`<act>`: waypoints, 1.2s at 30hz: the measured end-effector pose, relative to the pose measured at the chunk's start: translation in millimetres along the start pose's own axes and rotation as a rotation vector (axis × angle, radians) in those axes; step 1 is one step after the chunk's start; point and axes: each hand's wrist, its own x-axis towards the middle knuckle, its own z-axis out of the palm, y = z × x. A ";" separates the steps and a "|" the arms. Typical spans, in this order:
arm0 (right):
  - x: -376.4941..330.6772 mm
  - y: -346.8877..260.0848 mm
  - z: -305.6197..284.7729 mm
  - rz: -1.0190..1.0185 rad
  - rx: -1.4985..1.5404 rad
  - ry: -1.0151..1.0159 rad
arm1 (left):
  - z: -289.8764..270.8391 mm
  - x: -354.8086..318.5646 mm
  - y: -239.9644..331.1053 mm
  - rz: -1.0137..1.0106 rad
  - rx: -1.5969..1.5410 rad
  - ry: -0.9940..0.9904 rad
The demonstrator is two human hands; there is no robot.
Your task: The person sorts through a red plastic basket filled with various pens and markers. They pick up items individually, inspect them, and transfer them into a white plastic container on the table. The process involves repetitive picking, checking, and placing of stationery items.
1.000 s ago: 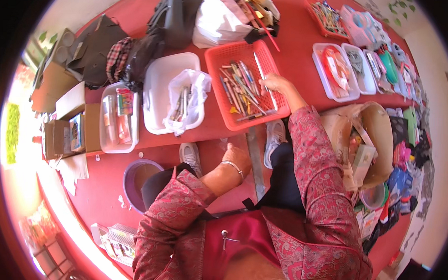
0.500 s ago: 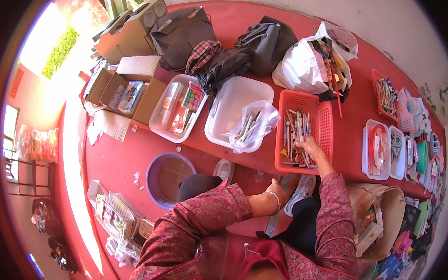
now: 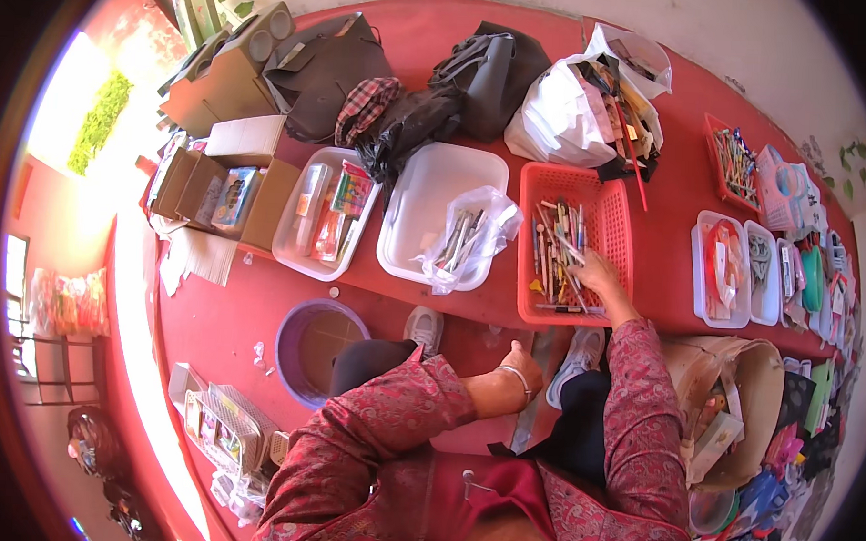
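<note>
My right hand (image 3: 597, 274) reaches into a red plastic basket (image 3: 614, 220) full of pens and pencils (image 3: 556, 251), its fingers down among them; what they grip is hidden. My left hand (image 3: 523, 361) rests closed as a loose fist above my knee, close to a long flat grey strip (image 3: 534, 393) that stands beside my leg. Whether the fist touches the strip is unclear. Both arms wear a patterned red sleeve. My white shoes (image 3: 423, 325) show under the table's edge.
Left of the basket stands a white tub (image 3: 426, 199) with a clear bag of pens (image 3: 467, 238), then a clear tub (image 3: 306, 218) of coloured packets and open cardboard boxes (image 3: 216, 191). Dark bags (image 3: 478, 67) line the back. A purple bucket (image 3: 321, 348) sits on the floor. Small trays (image 3: 733, 271) lie right.
The view has swung left and widened, so the boxes and bucket have come into sight. My right hand stays in the red basket; my left fist stays by my knee.
</note>
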 end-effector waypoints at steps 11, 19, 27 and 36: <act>25.0 17.6 15.4 0.045 0.328 -0.154 | -4.5 -0.7 2.0 -0.043 0.076 -0.005; 18.4 59.1 -28.8 0.027 0.879 -0.275 | 6.8 7.8 1.6 -0.048 0.087 0.076; 32.4 47.7 -17.1 -0.021 0.849 -0.182 | 25.3 13.0 -3.3 -0.048 0.117 0.157; 41.3 -2.6 10.1 0.217 0.319 0.222 | 23.6 7.8 -2.4 -0.079 0.120 0.047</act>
